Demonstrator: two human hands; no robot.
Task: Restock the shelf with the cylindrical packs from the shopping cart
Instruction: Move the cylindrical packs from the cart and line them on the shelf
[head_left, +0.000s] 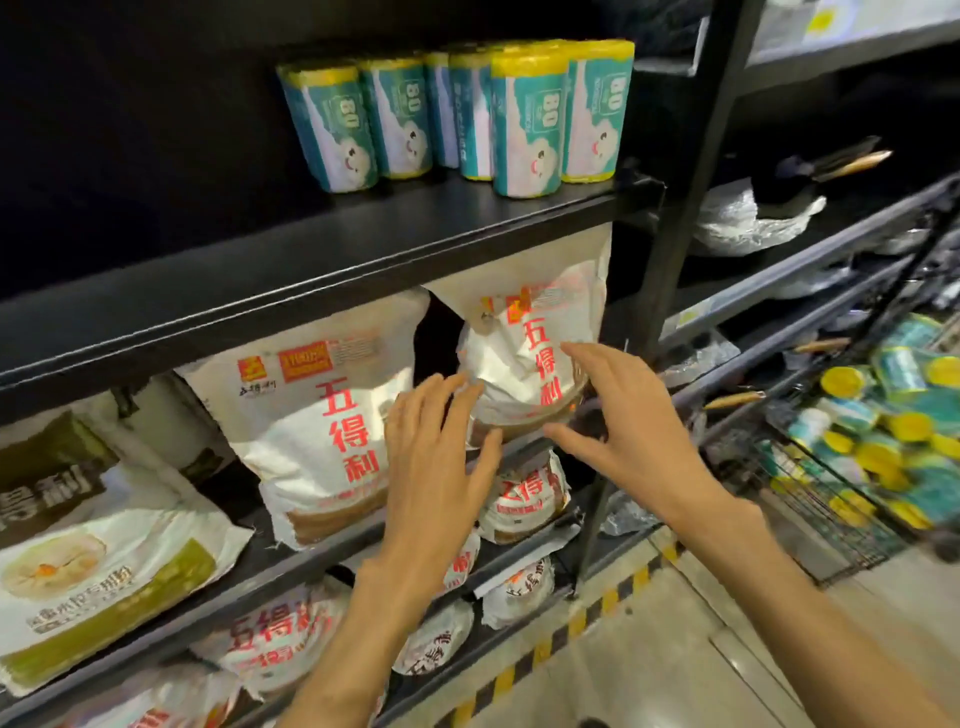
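Observation:
Several teal-and-white cylindrical packs (527, 124) with yellow tops stand upright on the black upper shelf (363, 249), grouped toward its right end. More of the same packs (878, 431) lie heaped in the wire shopping cart (810, 499) at the right. My left hand (436, 452) and my right hand (623, 415) hang in front of the flour bags one shelf lower, fingers spread and relaxed, holding nothing. Both hands are well below the upper shelf and to the left of the cart.
White flour bags with red lettering (332, 415) fill the lower shelves. A black upright post (675, 234) separates this bay from the shelves to the right, which hold wrapped pans (753, 218). A yellow-and-black floor stripe (571, 623) runs along the shelf base.

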